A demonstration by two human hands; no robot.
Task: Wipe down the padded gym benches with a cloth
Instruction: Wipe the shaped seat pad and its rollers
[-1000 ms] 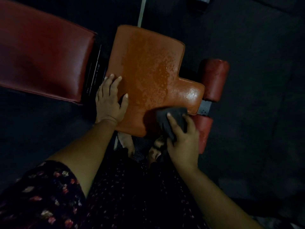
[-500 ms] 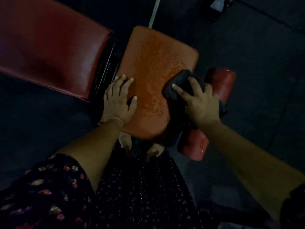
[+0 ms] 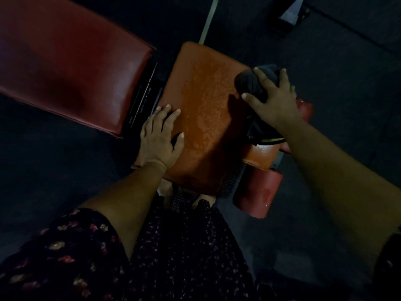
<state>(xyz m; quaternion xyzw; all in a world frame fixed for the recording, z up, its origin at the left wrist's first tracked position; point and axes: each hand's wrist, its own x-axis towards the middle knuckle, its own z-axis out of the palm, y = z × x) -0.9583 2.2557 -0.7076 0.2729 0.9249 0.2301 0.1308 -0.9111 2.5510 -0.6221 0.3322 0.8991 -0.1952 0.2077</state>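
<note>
The orange seat pad [image 3: 206,118] lies at the centre of the view, with a mottled wet sheen down its middle. No writing on it can be read.

The right hand [image 3: 275,101] sits at the pad's 2 o'clock corner, fingers curled over a bunched dark cloth [image 3: 249,83] and gripping it against the padding. Half a second ago this hand and the cloth were lower, at the pad's 3 o'clock edge. A second ago they were at the 5 o'clock corner, on the narrow tongue. That tongue now shows again under the right forearm.

The left hand [image 3: 158,144] has stayed at the pad's 8 o'clock edge, flat, with fingers straight and slightly spread. It presses on the pad and holds nothing.

The dark red back pad [image 3: 71,61] lies at 10 o'clock and is cut off by the picture's top and left edges. A red roller pad [image 3: 258,196] lies at 5 o'clock of the seat pad. A second red roller [image 3: 306,109] at 3 o'clock is mostly hidden behind the right hand.

Under the right wrist is a dark thing with a thin yellow edge [image 3: 271,140], too dim to make out. The floor [image 3: 43,170] is nearly black. A floral sleeve [image 3: 71,253] fills the view at 7 o'clock.
</note>
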